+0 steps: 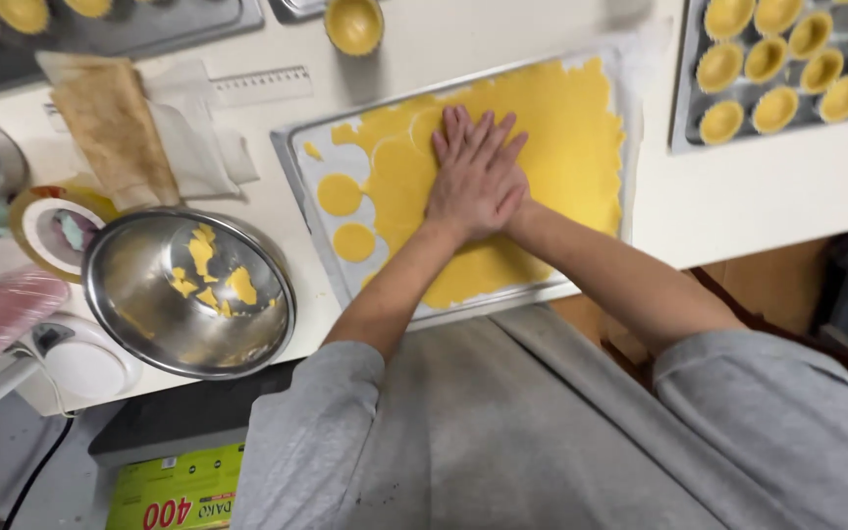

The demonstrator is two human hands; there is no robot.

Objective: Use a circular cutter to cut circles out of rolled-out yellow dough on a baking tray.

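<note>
A person in a grey shirt leans over a white worktop, seen from above. Nearest, at the counter's front left edge, sits one steel mixing bowl [190, 291] holding a few yellow dough scraps, with a white appliance [80, 361] just beside it and a green box [177, 488] lower down, off the counter. Both arms reach forward to one baking tray [291, 162] lined with white paper, carrying a rolled sheet of yellow dough [571, 147]. The two hands are stacked flat at the sheet's middle, palms down and fingers straight, grasping nothing: the left hand [478, 162] presses on the dough with the right hand [488, 186] overlapping it; which lies on top cannot be told. At the tray's left end, two cut dough rounds [340, 194] lie apart from the sheet on bare paper, and faint circular cuts show beside the fingers. The tray's front edge sits close to the counter's edge; a bare strip of worktop lies to its right. Left of the tray are a folded brown-stained cloth [110, 128], one clear ruler [262, 85] and a roll of tape [51, 228]. Farther back, one lined tart tin [353, 24] stands alone. At the far right a dark pan [687, 108] holds at least eleven dough-lined tart shells, cropped by the frame; another pan at far left shows three.
</note>
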